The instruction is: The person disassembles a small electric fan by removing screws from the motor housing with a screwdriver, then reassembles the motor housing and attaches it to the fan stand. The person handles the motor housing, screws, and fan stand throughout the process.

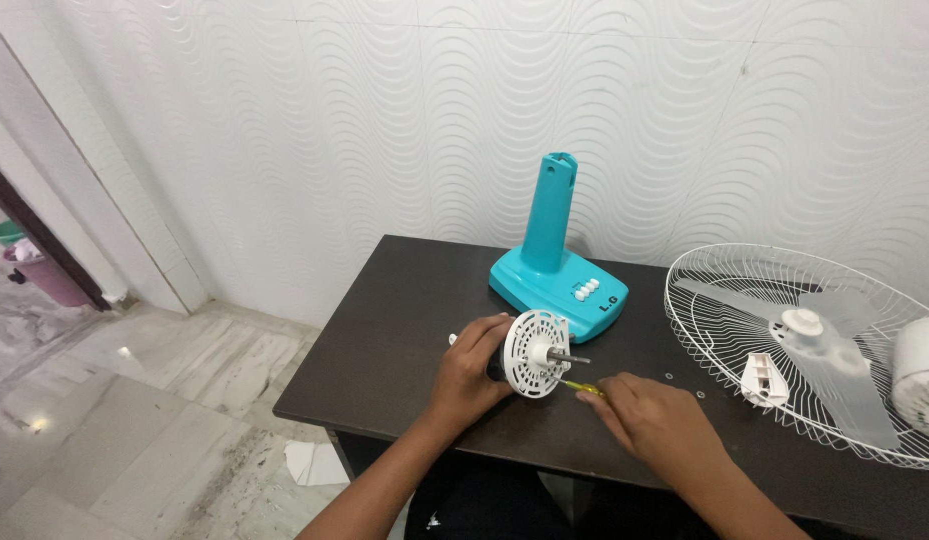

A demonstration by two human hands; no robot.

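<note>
The left hand (468, 372) is closed around the back of a fan motor (533, 354), holding it just above the table (385, 340) near the front edge, with its white round face plate and metal shaft (571, 357) pointing to the right. The right hand (653, 420) rests low over the table beside it, fingers pinched on a screwdriver (577, 386) with a yellow handle whose tip reaches the lower rim of the face plate. The two hands are near each other but not touching.

A teal fan base (559, 272) with an upright column stands toward the table's back edge, behind the motor. At the right end lies a white wire guard (725, 340) with the clear fan blade (825, 345) in it, and a small white plastic part (764, 379) rests on the wires.
</note>
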